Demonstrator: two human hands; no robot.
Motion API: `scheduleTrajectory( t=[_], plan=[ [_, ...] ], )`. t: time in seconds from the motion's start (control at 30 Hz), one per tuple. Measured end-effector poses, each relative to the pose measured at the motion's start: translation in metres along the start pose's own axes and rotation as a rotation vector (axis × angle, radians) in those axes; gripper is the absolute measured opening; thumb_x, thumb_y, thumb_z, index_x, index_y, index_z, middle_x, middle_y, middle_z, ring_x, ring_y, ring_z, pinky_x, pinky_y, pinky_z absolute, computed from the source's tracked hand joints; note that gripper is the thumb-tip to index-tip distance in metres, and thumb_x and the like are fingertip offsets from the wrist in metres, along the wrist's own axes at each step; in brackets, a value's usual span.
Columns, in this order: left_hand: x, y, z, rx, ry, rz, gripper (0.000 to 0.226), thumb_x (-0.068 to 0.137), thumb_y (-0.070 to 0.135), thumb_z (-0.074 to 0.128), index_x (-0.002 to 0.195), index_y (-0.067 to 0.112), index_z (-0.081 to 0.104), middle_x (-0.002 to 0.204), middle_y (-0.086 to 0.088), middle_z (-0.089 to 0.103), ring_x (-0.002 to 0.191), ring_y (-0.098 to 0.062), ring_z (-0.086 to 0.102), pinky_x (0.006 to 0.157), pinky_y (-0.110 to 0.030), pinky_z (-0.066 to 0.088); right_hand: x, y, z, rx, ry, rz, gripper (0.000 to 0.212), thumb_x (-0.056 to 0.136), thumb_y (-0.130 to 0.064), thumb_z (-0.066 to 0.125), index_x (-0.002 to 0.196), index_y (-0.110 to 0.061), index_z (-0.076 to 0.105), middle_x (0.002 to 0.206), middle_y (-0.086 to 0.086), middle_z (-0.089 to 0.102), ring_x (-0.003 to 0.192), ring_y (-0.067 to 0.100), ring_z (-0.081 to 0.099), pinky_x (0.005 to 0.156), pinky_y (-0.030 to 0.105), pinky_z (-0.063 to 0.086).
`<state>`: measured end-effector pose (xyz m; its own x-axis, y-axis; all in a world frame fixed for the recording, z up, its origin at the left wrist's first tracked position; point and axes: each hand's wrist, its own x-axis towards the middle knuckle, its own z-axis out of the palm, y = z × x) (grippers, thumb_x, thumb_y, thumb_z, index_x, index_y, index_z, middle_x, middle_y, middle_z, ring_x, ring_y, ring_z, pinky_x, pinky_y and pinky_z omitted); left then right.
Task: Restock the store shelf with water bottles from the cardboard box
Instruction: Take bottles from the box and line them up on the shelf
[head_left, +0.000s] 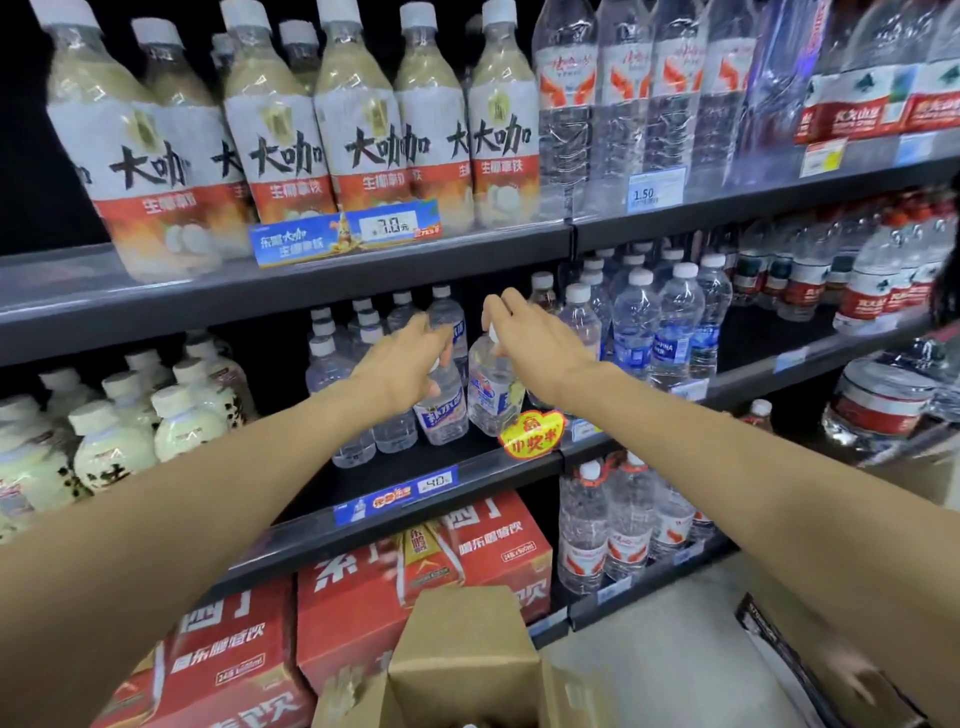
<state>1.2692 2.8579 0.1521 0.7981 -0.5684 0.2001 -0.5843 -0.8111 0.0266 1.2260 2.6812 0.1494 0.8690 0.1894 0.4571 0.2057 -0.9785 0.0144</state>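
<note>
Both my arms reach to the middle shelf (457, 480). My left hand (402, 361) grips the neck of a clear water bottle (445, 410) with a blue and white label. My right hand (537, 338) is closed over the cap of a second such bottle (491, 392) just to its right. Both bottles stand upright at the shelf's front, beside several more of the same kind (340, 364) behind and to the left. The brown cardboard box (462, 660) sits open below my arms at the bottom edge; its inside is mostly out of view.
Large coffee drink bottles (280, 135) fill the top shelf, with tall water bottles (613, 114) to their right. Milky drinks (119, 436) stand left on the middle shelf, blue-labelled water (670, 332) to the right. Red cartons (415, 566) sit on the floor under the shelf.
</note>
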Motion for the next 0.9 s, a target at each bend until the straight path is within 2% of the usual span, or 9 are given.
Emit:
scheduleTrajectory(
  t=[0.13, 0.3, 0.4, 0.5, 0.6, 0.67, 0.73, 0.83, 0.9],
  plan=[
    [0.019, -0.017, 0.018, -0.013, -0.026, -0.013, 0.036, 0.077, 0.009, 0.074, 0.091, 0.02, 0.042, 0.098, -0.003, 0.039, 0.092, -0.033, 0.053, 0.074, -0.035, 0.042, 0.022, 0.011, 0.026, -0.039, 0.015, 0.021, 0.053, 0.073, 0.014, 0.064, 0.117, -0.007, 0.043, 0.113, 0.013, 0.046, 0.093, 0.035, 0.057, 0.059, 0.037, 0.035],
    [0.035, -0.03, 0.025, -0.063, -0.048, -0.062, 0.032, 0.077, 0.011, 0.075, 0.097, 0.016, 0.05, 0.108, -0.01, 0.049, 0.101, -0.032, 0.052, 0.087, -0.041, 0.046, 0.036, 0.018, 0.05, -0.022, -0.045, 0.048, 0.055, 0.08, 0.007, 0.065, 0.128, -0.004, 0.041, 0.122, 0.016, 0.047, 0.105, 0.038, 0.059, 0.074, 0.043, 0.048],
    [0.046, -0.034, 0.025, -0.04, -0.066, -0.036, 0.031, 0.078, 0.011, 0.074, 0.093, 0.018, 0.048, 0.108, -0.01, 0.051, 0.1, -0.032, 0.052, 0.085, -0.041, 0.046, 0.043, 0.02, 0.063, 0.014, -0.043, 0.061, 0.049, 0.084, 0.003, 0.062, 0.128, -0.004, 0.043, 0.121, 0.017, 0.048, 0.104, 0.04, 0.059, 0.072, 0.041, 0.045],
    [0.054, -0.031, 0.024, 0.012, -0.027, 0.011, 0.032, 0.078, 0.008, 0.073, 0.093, 0.019, 0.048, 0.103, -0.006, 0.051, 0.097, -0.031, 0.054, 0.078, -0.038, 0.045, 0.051, 0.018, 0.066, 0.031, -0.033, 0.059, 0.039, 0.09, -0.005, 0.059, 0.127, -0.003, 0.045, 0.12, 0.018, 0.049, 0.102, 0.041, 0.059, 0.066, 0.037, 0.037],
    [0.065, -0.031, 0.027, 0.047, 0.052, 0.045, 0.03, 0.081, 0.002, 0.067, 0.106, 0.015, 0.056, 0.108, -0.008, 0.055, 0.103, -0.032, 0.055, 0.076, -0.034, 0.041, 0.063, 0.021, 0.07, 0.006, -0.054, 0.06, 0.035, 0.093, -0.015, 0.059, 0.124, -0.004, 0.048, 0.117, 0.019, 0.054, 0.104, 0.04, 0.06, 0.071, 0.04, 0.043],
    [0.069, -0.032, 0.027, 0.019, 0.09, 0.024, 0.031, 0.081, -0.003, 0.063, 0.106, 0.015, 0.061, 0.112, -0.012, 0.059, 0.104, -0.034, 0.057, 0.08, -0.036, 0.045, 0.068, 0.024, 0.071, 0.007, -0.073, 0.084, 0.03, 0.093, -0.015, 0.057, 0.121, -0.006, 0.052, 0.114, 0.019, 0.057, 0.103, 0.042, 0.061, 0.077, 0.042, 0.048],
    [0.076, -0.036, 0.027, -0.043, 0.102, -0.009, 0.03, 0.08, -0.005, 0.061, 0.101, 0.016, 0.064, 0.111, -0.014, 0.061, 0.097, -0.032, 0.059, 0.074, -0.032, 0.045, 0.075, 0.028, 0.076, 0.017, -0.078, 0.109, 0.027, 0.094, -0.018, 0.056, 0.119, -0.007, 0.054, 0.111, 0.021, 0.059, 0.101, 0.044, 0.061, 0.079, 0.042, 0.049],
    [0.091, -0.039, 0.03, -0.135, 0.076, -0.082, 0.02, 0.084, 0.002, 0.057, 0.09, 0.021, 0.063, 0.106, -0.011, 0.057, 0.073, -0.018, 0.051, 0.059, -0.027, 0.032, 0.088, 0.032, 0.085, 0.025, -0.095, 0.146, 0.033, 0.097, -0.026, 0.053, 0.126, -0.01, 0.054, 0.117, 0.019, 0.058, 0.104, 0.042, 0.06, 0.082, 0.041, 0.049],
    [0.101, -0.043, 0.031, -0.179, 0.067, -0.115, 0.016, 0.085, 0.008, 0.057, 0.086, 0.023, 0.063, 0.105, -0.005, 0.049, 0.071, -0.014, 0.046, 0.061, -0.027, 0.034, 0.098, 0.033, 0.091, -0.018, -0.095, 0.144, 0.035, 0.097, -0.026, 0.052, 0.128, -0.011, 0.054, 0.123, 0.017, 0.057, 0.108, 0.039, 0.059, 0.084, 0.038, 0.048]
  ],
)
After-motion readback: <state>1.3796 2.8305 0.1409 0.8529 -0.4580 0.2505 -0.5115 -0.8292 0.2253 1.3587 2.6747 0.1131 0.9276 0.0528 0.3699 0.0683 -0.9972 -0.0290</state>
